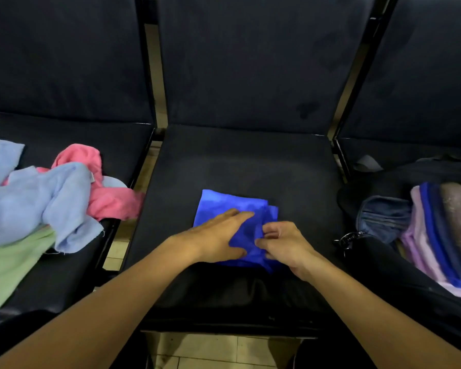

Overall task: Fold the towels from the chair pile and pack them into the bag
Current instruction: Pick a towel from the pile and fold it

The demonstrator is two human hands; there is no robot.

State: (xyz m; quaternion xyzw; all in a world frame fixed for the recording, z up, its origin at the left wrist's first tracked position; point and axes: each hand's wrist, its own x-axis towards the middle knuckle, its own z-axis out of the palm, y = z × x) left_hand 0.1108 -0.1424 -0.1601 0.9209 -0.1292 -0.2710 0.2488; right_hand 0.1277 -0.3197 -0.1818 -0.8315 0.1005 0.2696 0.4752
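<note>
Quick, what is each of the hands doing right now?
Left hand: open, pressing flat on the blue towel.
Right hand: pinching the towel's edge.

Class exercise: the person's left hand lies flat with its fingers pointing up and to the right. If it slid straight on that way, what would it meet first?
The left hand already rests on the blue towel, so it would cross more towel first, then probably the bare black seat; nothing else shows along that line.
</note>
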